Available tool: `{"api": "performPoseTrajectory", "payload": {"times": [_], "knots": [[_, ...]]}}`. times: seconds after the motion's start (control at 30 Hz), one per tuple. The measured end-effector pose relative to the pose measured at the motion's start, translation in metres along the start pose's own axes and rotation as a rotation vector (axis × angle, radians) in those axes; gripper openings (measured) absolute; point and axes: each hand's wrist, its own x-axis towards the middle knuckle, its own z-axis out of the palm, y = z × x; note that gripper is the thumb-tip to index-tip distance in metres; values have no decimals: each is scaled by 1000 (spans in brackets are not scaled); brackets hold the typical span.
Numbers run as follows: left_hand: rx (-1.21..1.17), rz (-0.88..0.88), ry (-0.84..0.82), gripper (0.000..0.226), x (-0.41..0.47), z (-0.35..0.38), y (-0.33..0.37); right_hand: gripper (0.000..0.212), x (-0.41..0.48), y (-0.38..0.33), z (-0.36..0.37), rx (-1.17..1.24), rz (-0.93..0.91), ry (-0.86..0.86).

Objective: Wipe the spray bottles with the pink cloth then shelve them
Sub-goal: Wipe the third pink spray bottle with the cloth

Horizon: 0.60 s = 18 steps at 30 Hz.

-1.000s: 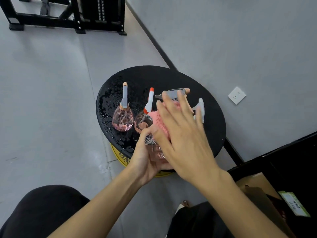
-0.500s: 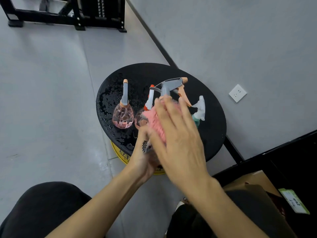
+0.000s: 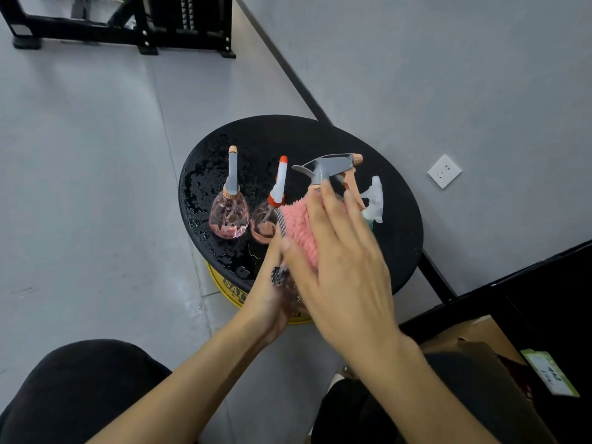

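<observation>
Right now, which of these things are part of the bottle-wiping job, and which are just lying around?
In the job: pink cloth under the right hand; grey-trigger spray bottle in the left hand; grey-nozzle pink bottle, red-tipped pink bottle and white-trigger bottle, on the black table.
Just lying about: wall socket, yellow drum, cardboard box, black metal frame.

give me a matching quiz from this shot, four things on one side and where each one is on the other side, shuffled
Things
1. pink cloth
2. grey-trigger bottle
3. orange-tipped bottle
4. wall socket

Places
a. on the grey wall
b. standing on the black table
c. pressed under the right hand
d. gripped at its base by the left hand

Pairs: 1-c, 2-d, 3-b, 4-a
</observation>
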Motion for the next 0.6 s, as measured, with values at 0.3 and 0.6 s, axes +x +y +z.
{"api": "performPoseTrajectory", "payload": {"times": [0.3,0.6], "knots": [[-84,24,-58,62,-2,3,9,55,-10,-1,4,78,-95,-11],[-9,11,-113,61,-6,5,2,46,18,11,3,196,2,35]]}}
